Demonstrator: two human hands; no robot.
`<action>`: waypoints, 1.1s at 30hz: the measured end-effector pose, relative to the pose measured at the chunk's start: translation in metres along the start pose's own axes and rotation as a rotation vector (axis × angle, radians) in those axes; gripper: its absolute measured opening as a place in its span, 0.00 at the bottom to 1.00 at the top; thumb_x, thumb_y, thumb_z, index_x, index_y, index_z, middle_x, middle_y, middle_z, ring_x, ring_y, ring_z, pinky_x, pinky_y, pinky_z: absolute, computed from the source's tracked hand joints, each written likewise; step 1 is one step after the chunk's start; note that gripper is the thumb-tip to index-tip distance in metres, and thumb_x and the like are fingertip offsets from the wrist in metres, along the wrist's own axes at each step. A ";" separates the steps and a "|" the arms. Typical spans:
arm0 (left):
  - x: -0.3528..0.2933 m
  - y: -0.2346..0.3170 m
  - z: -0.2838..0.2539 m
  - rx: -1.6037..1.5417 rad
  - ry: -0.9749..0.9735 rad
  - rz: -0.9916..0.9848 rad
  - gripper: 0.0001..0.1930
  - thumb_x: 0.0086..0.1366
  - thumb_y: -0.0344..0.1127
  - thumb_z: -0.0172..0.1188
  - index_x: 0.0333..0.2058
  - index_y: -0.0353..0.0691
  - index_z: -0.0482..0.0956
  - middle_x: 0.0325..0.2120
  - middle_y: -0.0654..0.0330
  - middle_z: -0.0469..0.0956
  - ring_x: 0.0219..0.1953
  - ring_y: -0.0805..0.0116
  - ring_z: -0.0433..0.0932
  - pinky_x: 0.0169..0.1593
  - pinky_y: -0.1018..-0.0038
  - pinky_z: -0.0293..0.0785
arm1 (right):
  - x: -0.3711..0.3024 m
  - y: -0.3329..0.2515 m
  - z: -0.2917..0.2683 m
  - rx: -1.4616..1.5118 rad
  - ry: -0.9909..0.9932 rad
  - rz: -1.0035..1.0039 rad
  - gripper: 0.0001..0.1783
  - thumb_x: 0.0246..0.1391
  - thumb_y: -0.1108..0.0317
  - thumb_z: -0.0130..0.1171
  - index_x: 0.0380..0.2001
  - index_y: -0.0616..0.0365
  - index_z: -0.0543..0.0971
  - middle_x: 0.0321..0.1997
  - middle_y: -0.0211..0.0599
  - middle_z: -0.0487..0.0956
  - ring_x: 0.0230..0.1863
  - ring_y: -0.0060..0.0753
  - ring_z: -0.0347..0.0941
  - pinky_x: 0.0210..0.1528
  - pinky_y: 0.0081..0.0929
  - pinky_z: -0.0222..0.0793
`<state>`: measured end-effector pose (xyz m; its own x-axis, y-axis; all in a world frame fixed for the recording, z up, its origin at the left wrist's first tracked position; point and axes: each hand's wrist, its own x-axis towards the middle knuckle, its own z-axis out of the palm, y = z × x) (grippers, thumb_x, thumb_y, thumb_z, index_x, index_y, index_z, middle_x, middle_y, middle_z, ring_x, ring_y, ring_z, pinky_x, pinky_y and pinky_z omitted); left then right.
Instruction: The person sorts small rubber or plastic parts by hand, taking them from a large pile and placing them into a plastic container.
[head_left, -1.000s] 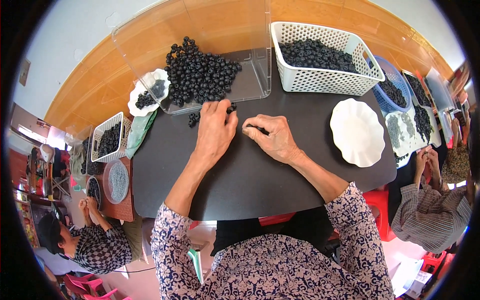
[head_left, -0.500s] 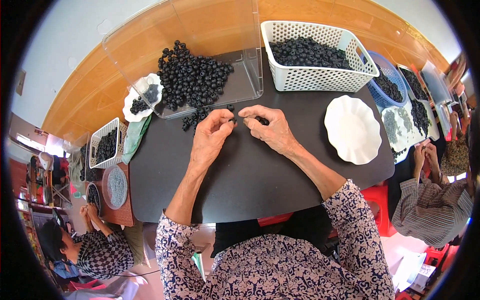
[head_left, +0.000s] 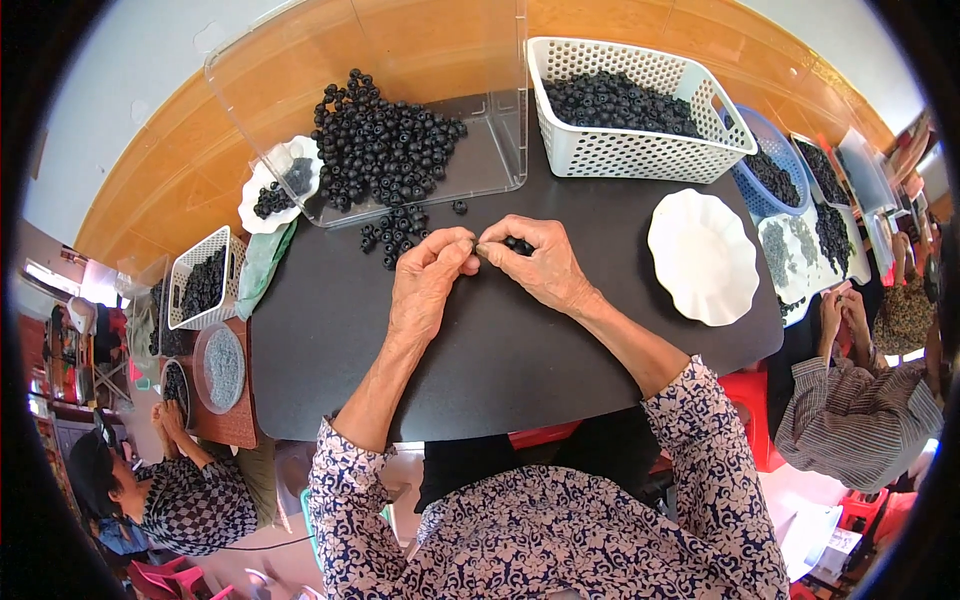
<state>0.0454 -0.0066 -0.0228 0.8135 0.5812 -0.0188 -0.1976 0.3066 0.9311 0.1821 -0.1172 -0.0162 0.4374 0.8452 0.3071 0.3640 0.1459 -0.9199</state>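
Over the middle of the dark table, my left hand and my right hand meet at their fingertips. The left thumb and forefinger pinch a small dark piece, mostly hidden by the fingers. Black round pieces sit in the curled fingers of my right hand, whose thumb and forefinger press against the left fingertips. Just beyond my left hand, loose black round pieces with holes lie on the table. They spill from a larger heap in a clear plastic bin tipped on its side.
A white perforated basket of black pieces stands at the far right. Nearer is a white scalloped dish; another dish with small parts stands by the bin. Co-workers sit left and right, beside more baskets.
My hands have come together, closing the small gap between their fingertips. The view has shifted slightly. A loose black piece beyond my hands now shows more fully.
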 end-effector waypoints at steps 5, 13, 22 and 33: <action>-0.002 0.000 0.002 0.073 -0.024 0.012 0.08 0.65 0.33 0.59 0.40 0.36 0.79 0.28 0.65 0.77 0.32 0.77 0.73 0.41 0.79 0.71 | -0.002 -0.001 0.001 0.116 0.007 0.118 0.06 0.52 0.71 0.61 0.29 0.64 0.81 0.27 0.34 0.81 0.29 0.20 0.74 0.35 0.24 0.70; 0.003 0.005 -0.007 -0.021 -0.047 -0.066 0.09 0.65 0.36 0.60 0.34 0.36 0.79 0.22 0.65 0.75 0.28 0.76 0.73 0.38 0.79 0.71 | -0.001 -0.009 -0.002 0.056 -0.114 0.000 0.13 0.48 0.70 0.65 0.39 0.60 0.81 0.24 0.29 0.76 0.28 0.18 0.71 0.34 0.21 0.68; -0.002 0.010 0.000 0.195 -0.033 -0.085 0.13 0.67 0.43 0.57 0.34 0.37 0.78 0.24 0.64 0.74 0.29 0.78 0.70 0.36 0.80 0.68 | -0.003 -0.008 0.005 -0.022 -0.073 -0.122 0.15 0.44 0.74 0.66 0.39 0.60 0.81 0.26 0.34 0.77 0.28 0.25 0.73 0.35 0.25 0.71; -0.012 0.016 0.022 0.638 -0.055 0.272 0.25 0.73 0.50 0.40 0.45 0.31 0.74 0.33 0.57 0.76 0.38 0.69 0.73 0.46 0.73 0.68 | -0.005 -0.012 0.004 -0.068 -0.006 -0.135 0.12 0.46 0.74 0.66 0.36 0.63 0.81 0.26 0.34 0.77 0.27 0.23 0.71 0.32 0.24 0.68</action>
<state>0.0443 -0.0253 0.0001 0.8108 0.5303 0.2480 -0.0517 -0.3571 0.9326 0.1718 -0.1212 -0.0078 0.3762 0.8232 0.4253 0.4744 0.2231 -0.8515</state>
